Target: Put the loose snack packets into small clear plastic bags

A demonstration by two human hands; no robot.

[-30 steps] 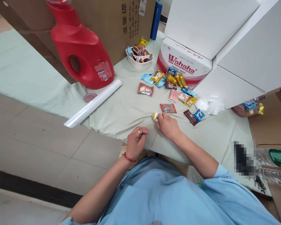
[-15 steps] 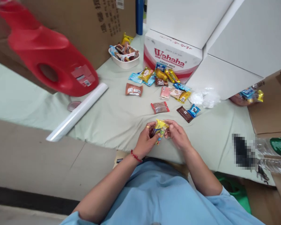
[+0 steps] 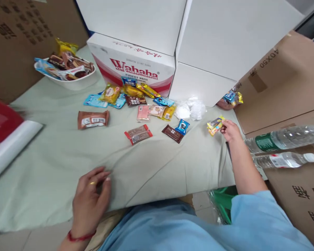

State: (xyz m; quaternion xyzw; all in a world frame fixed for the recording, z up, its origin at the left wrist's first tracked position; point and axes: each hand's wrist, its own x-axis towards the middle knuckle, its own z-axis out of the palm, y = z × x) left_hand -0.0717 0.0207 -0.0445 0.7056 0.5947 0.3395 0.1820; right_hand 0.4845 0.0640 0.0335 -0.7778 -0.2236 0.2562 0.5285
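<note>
My right hand (image 3: 230,129), its fingertips pinched, grips a yellow wrapped snack packet (image 3: 215,126) at the table's right side. Whether that is one packet or two together I cannot tell. My left hand (image 3: 90,195), wearing a gold ring, rests near the front edge with fingers loosely bent and the thumb apart; nothing is in it. Between the hands lie a red-edged brown packet (image 3: 138,134), a dark brown bar (image 3: 173,134) and a small blue packet (image 3: 182,126). A larger brown packet (image 3: 93,120) lies farther left. Beyond my right hand is a brownish bowl (image 3: 223,104) with wrapped snacks.
A white basket (image 3: 73,83) full of snacks stands back left. Several snack packets (image 3: 111,93) lie before the Wahaha carton (image 3: 136,68), beside crumpled clear plastic (image 3: 191,109). Plastic bottles (image 3: 290,137) lie at right. A white roll (image 3: 14,148) and red jug (image 3: 1,122) are at left.
The view has swung right. My right hand has carried the yellow packet away to the right. My left hand has let go of it and come down on the table at the left.
</note>
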